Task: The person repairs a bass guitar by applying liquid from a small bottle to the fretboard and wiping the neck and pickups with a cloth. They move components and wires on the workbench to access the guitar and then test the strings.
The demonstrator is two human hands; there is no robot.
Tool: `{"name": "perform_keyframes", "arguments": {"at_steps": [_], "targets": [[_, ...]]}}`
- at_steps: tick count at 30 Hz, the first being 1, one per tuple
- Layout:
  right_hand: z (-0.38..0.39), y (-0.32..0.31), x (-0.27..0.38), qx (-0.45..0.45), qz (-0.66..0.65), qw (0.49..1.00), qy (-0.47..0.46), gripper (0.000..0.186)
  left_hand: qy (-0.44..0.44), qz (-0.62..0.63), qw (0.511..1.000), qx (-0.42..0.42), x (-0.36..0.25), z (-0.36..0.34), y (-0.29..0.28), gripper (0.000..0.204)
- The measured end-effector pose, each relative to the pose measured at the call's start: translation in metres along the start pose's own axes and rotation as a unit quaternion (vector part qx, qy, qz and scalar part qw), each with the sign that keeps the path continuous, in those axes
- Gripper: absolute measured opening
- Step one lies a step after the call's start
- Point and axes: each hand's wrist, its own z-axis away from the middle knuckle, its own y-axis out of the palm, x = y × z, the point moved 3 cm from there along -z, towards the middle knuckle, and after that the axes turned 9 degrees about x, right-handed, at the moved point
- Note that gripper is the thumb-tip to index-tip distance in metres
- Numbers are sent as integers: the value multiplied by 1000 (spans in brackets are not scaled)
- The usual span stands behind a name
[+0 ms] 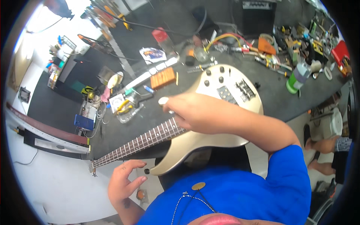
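Note:
A gold electric bass guitar (225,137) lies face up, its body across the bench's front edge and its dark fretted neck (142,140) running down to the left. My right hand (193,114) is closed above the place where neck meets body. Beside its fingers shows a small round pale end (163,100); what it belongs to is hidden. My left hand (125,180) is open and holds nothing, fingers curved apart. It hovers near the black strap button (147,171) on the near horn, without touching it.
An orange block (163,78) and yellow-handled pliers (123,108) lie beyond the neck. A green spray bottle (298,78) stands at the right, near piled tools. Behind is a red-capped bottle (161,37). Another person's legs (324,146) show at the far right.

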Motion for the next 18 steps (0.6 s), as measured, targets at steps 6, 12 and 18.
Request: {"name": "perform_keyframes", "arguments": {"at_steps": [6,12,18], "targets": [[10,-7,29,74,-18,995,70,32,16,-101,977,-185,-1,-63,43,41],[14,-9,0,-1,-7,997,72,38,-52,-241,954,-172,-15,-108,98,66],[0,-18,-13,-54,-46,994,84,30,-76,-258,935,-232,-9,-122,105,62]]}}
